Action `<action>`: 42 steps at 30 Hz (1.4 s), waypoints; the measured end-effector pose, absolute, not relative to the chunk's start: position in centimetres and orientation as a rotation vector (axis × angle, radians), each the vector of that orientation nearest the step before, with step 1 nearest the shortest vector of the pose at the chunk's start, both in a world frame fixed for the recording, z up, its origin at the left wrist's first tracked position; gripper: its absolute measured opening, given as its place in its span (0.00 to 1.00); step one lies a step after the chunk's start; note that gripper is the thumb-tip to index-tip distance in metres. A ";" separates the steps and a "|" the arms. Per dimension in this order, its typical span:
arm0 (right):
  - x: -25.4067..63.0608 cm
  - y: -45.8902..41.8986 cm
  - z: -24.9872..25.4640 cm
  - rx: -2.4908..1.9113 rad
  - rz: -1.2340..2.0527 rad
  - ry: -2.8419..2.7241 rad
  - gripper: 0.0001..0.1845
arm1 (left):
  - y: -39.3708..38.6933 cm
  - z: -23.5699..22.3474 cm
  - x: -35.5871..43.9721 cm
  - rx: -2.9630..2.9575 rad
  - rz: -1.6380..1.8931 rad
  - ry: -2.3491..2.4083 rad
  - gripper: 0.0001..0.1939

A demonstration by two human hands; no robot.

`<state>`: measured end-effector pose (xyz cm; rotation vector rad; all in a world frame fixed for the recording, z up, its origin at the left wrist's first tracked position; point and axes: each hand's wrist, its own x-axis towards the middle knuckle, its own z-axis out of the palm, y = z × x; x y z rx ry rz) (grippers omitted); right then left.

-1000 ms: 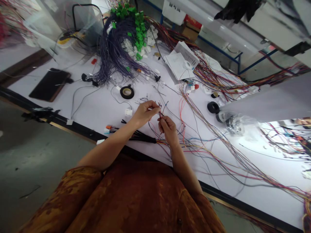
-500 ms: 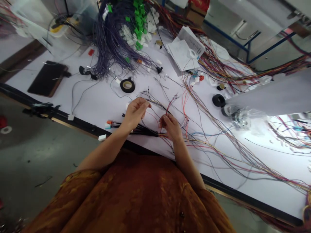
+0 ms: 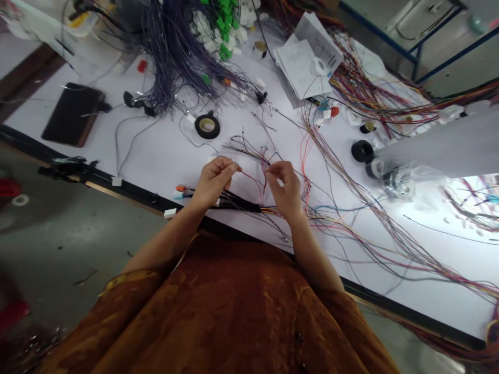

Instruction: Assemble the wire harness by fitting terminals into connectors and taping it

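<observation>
Fingers of our left hand [image 3: 211, 182] pinch a red wire [image 3: 250, 175], best guided gently; we cannot tell our right hand's [image 3: 288, 191] hold.

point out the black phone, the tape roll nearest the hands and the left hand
black phone [image 3: 73, 115]: head view, middle of its dark face
tape roll [image 3: 200, 126]: head view, black ring
left hand [image 3: 211, 183]: head view, back of the hand

My right hand [image 3: 287, 188], earlier closed on the red wires [image 3: 264, 179], is now open beside them, farther from my left hand [image 3: 212, 182].
</observation>
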<state>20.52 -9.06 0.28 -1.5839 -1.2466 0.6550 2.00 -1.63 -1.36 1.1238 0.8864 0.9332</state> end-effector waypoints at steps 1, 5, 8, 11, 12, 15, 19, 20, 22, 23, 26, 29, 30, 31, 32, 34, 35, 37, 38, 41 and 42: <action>19.9 -8.2 0.7 -1.501 0.796 -1.351 0.10 | -1.5 -1.1 2.1 1.114 0.927 0.880 0.10; 17.7 -5.1 1.5 -1.294 1.198 -1.355 0.07 | -1.0 -0.5 1.6 0.931 0.874 0.888 0.10; 16.8 -4.0 1.5 -1.276 1.221 -1.288 0.07 | -0.5 -0.8 0.5 0.811 0.865 0.900 0.09; 16.4 -4.0 1.1 -1.303 1.174 -1.293 0.07 | 0.0 -1.6 -0.7 0.855 0.829 0.933 0.08; 16.3 -4.0 0.9 -1.313 1.163 -1.296 0.07 | 0.1 -1.8 -1.0 0.877 0.817 0.940 0.08; 16.0 -4.1 0.5 -1.329 1.135 -1.312 0.06 | 0.3 -2.2 -1.4 0.850 0.813 0.928 0.10; 15.9 -4.1 0.6 -1.361 1.027 -1.384 0.07 | 0.2 -2.1 -1.0 0.831 0.927 0.898 0.16; 15.9 -4.1 0.6 -1.375 0.984 -1.414 0.07 | 0.1 -2.0 -0.8 0.869 0.972 0.902 0.17; 15.9 -4.1 0.7 -1.404 0.942 -1.472 0.06 | -0.1 -1.9 -0.4 0.994 1.066 0.945 0.18; 15.8 -4.1 0.6 -1.414 0.954 -1.489 0.06 | -0.2 -1.8 -0.3 1.067 1.114 0.982 0.17; 15.8 -4.2 0.2 -1.399 1.052 -1.494 0.07 | -0.2 -2.1 -0.3 1.169 1.162 1.046 0.17; 15.8 -4.3 -0.2 -1.373 1.055 -1.487 0.07 | -0.2 -2.5 -1.0 1.026 1.024 0.892 0.17; 15.8 -4.4 -0.2 -1.382 1.041 -1.485 0.07 | -0.2 -2.6 -1.4 0.977 0.973 0.826 0.18; 15.8 -4.5 -0.1 -1.398 1.016 -1.484 0.07 | -0.2 -2.6 -1.6 0.945 0.937 0.776 0.19; 15.8 -4.6 0.0 -1.410 0.986 -1.492 0.07 | -0.2 -2.6 -1.8 0.928 0.922 0.749 0.20; 15.7 -4.9 0.5 -1.399 0.951 -1.553 0.07 | -0.4 -2.4 -1.9 0.922 0.956 0.750 0.19; 15.6 -5.1 0.8 -1.380 0.968 -1.608 0.06 | -0.4 -2.3 -1.8 0.925 0.996 0.763 0.19; 15.4 -5.5 1.3 -1.348 1.059 -1.717 0.05 | -0.5 -2.0 -1.4 0.943 1.064 0.779 0.17; 15.4 -5.6 1.4 -1.352 1.101 -1.744 0.05 | -0.6 -1.9 -1.3 0.963 1.077 0.785 0.17; 15.5 -5.8 1.6 -1.400 1.107 -1.700 0.06 | -0.6 -1.4 -1.3 1.091 0.997 0.869 0.15; 15.6 -5.8 1.6 -1.401 1.090 -1.676 0.06 | -0.7 -1.2 -1.4 1.134 0.946 0.906 0.15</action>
